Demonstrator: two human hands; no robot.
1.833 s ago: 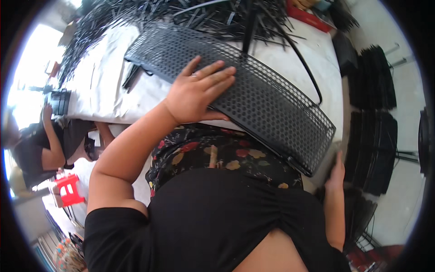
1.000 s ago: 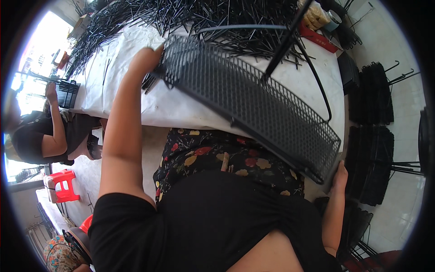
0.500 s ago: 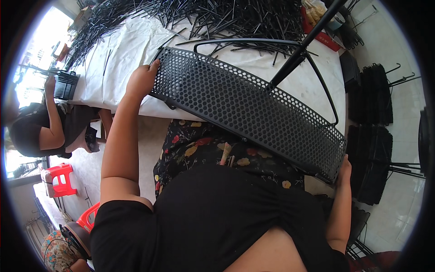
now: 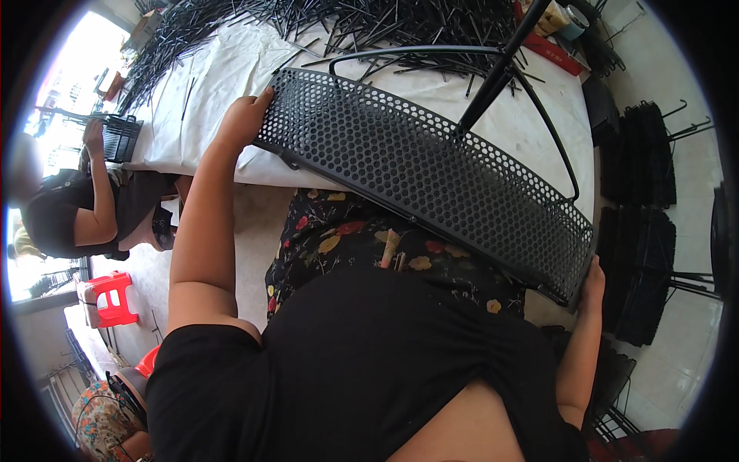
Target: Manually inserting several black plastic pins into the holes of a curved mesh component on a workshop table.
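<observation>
A long black perforated metal shelf [image 4: 400, 165] with low raised edges slants across in front of me, its left end farther away than its right. My left hand [image 4: 248, 119] is closed around the left end, fingers partly hidden behind the edge. At the near right corner, my right hand [image 4: 592, 286] grips the other end, its fingers mostly out of sight. A bent black rod [image 4: 416, 49] arches along the far side of the shelf. From that far edge a straight black pole [image 4: 486, 100] rises toward the upper right.
Thin black rods [image 4: 400, 31] lie heaped on the white-covered table [image 4: 208, 69]. Black metal parts [image 4: 639, 269] are stacked at the right. On the left, another person [image 4: 85, 200] handles a black wire basket [image 4: 121, 138]. Red stools [image 4: 115, 300] stand lower left, near a second person [image 4: 104, 420].
The shelf and its surroundings appear slightly higher and farther right in view. Both hands keep their places at the shelf's ends.
</observation>
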